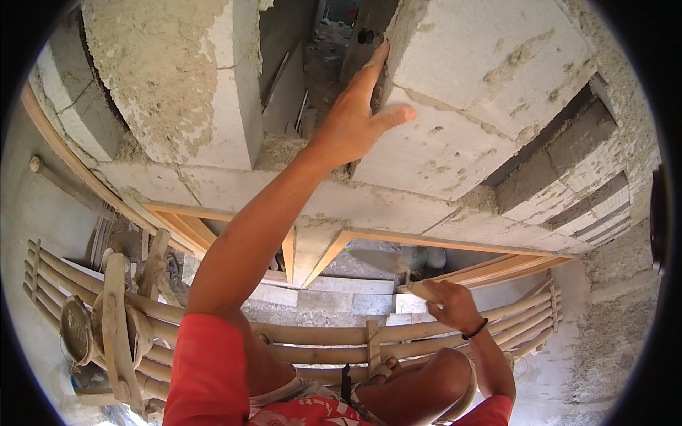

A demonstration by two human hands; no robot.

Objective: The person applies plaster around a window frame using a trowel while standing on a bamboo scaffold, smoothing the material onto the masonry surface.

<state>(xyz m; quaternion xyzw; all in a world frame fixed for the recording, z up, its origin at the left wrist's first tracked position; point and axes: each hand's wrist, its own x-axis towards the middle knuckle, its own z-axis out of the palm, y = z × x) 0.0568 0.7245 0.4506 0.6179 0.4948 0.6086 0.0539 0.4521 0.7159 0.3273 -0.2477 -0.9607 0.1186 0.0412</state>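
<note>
Head view: one worker, in a red shirt with knees bent, faces a wall of pale blocks. Condition of each side as seen from where I stand:

Left grip: open, thumb spread away from the extended fingers, with nothing visible held in it. The arm reaches up and across, over a narrow opening between two blocks. Fingertips lie at the edge of the right-hand block, the thumb over its face; whether they bear on it, I cannot tell.

Right grip: closed around the wooden handle of a trowel. The blade points to the worker's left and shows below the wall, in line with a gap in the timber frame. A dark bracelet circles the wrist.

Surroundings: the left-hand block is coated over much of its face with rough mortar; patches also mark the right-hand block. Poles run sideways under the worker's legs. At far left, a smeared bucket sits by the poles, just beside an upright-looking plank; its contents are hard to make out.
</note>
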